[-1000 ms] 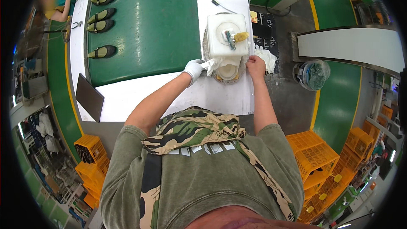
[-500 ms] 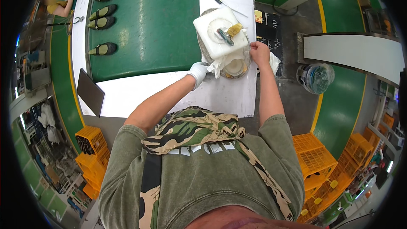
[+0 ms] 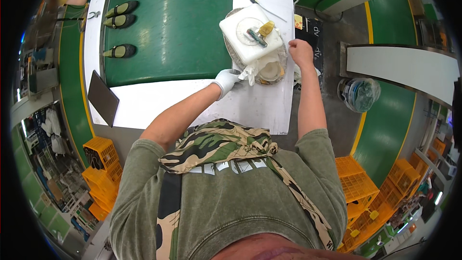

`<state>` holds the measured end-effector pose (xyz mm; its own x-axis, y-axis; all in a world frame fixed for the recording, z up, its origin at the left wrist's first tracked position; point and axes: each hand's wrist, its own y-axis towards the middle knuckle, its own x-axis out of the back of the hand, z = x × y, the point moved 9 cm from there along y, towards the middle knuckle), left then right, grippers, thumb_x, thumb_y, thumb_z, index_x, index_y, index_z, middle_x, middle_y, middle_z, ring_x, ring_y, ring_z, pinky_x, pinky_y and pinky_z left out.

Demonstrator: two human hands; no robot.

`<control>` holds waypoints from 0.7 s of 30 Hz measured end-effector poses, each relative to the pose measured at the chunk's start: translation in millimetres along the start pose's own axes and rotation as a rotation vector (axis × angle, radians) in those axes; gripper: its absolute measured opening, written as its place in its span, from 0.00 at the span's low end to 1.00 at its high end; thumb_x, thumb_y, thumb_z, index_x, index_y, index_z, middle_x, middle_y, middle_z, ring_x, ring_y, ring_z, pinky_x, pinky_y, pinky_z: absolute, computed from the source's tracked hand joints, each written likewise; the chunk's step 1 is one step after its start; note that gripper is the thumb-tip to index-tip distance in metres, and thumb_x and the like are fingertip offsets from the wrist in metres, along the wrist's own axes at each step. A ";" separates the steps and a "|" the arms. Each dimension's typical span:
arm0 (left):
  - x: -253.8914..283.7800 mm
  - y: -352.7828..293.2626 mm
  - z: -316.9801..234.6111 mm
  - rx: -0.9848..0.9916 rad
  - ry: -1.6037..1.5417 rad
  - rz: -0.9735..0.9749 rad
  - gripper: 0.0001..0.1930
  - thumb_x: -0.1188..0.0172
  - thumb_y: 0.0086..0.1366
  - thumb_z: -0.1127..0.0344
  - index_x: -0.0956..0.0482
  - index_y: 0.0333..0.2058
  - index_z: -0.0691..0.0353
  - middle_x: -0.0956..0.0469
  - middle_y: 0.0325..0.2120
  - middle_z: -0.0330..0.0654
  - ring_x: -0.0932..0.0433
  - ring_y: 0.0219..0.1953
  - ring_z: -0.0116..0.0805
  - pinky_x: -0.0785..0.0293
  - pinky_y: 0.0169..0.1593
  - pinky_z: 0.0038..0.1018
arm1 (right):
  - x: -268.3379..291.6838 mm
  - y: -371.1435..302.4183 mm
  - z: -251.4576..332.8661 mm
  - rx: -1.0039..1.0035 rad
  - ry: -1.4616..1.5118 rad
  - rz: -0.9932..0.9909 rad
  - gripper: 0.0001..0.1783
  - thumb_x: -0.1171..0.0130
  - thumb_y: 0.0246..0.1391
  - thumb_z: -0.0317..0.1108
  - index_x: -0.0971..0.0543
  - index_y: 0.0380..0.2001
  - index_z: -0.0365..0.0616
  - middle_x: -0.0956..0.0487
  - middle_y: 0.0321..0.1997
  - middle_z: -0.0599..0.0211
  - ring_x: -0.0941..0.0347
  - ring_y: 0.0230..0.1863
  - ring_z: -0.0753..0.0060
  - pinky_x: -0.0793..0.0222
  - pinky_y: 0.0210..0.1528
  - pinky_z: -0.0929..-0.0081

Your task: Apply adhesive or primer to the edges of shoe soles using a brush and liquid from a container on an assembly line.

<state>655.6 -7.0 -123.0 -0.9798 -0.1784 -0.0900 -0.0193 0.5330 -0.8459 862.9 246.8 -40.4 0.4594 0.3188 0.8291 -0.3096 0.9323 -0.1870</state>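
Note:
My left hand (image 3: 227, 82), in a white glove, is closed at the near left side of a round, plastic-lined tray (image 3: 230, 48). Its fingertips meet a crumpled white cloth (image 3: 249, 73) there; what they grip is hard to make out. A white square plastic container (image 3: 236, 33) rests tilted over the tray. On top of it lie a green-handled tool (image 3: 257, 37) and a yellow piece (image 3: 266, 28). My bare right hand (image 3: 301, 53) hovers at the table's right edge beside the tray, fingers curled; anything inside them is hidden.
Green-and-black shoes (image 3: 120, 51) line the left side of a green conveyor belt (image 3: 168, 29). A thin black-tipped brush (image 3: 269, 10) lies beyond the tray. A dark panel (image 3: 103, 98) stands at the white table's (image 3: 159, 101) left corner. Orange crates (image 3: 356, 178) are stacked on both sides.
My right hand has drawn slightly away from the tray's rim, to the right and farther off. My left hand stays by the cloth. The whole view has shifted a little.

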 end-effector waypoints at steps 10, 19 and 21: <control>118.2 -78.8 53.0 -0.224 -0.098 -0.214 0.14 0.39 0.65 0.66 0.21 0.47 0.66 0.20 0.35 0.39 0.22 0.32 0.28 0.23 0.38 0.28 | 88.4 -32.2 163.4 0.295 0.341 -0.071 0.22 0.31 0.48 0.42 0.18 0.40 0.34 0.18 0.31 0.62 0.24 0.29 0.72 0.28 0.37 0.75; 309.8 -140.6 100.3 -0.458 0.270 -0.685 0.27 0.32 0.54 0.61 0.22 0.53 0.62 0.17 0.41 0.43 0.20 0.42 0.34 0.24 0.49 0.28 | 63.4 -48.7 151.0 0.147 0.488 0.060 0.10 0.33 0.50 0.32 0.21 0.30 0.36 0.24 0.27 0.75 0.32 0.28 0.85 0.36 0.31 0.81; 355.9 -139.8 87.9 -0.426 0.436 -0.659 0.26 0.31 0.52 0.64 0.22 0.51 0.63 0.18 0.41 0.44 0.20 0.44 0.36 0.24 0.51 0.30 | 80.5 -72.2 153.4 0.045 0.687 0.001 0.08 0.34 0.52 0.30 0.21 0.31 0.38 0.24 0.28 0.77 0.32 0.29 0.86 0.37 0.33 0.83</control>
<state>327.2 -217.7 -82.9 -0.7303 -0.2731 0.6261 -0.5918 0.7107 -0.3803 794.6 178.9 120.7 0.8780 0.3696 0.3042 -0.3377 0.9286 -0.1537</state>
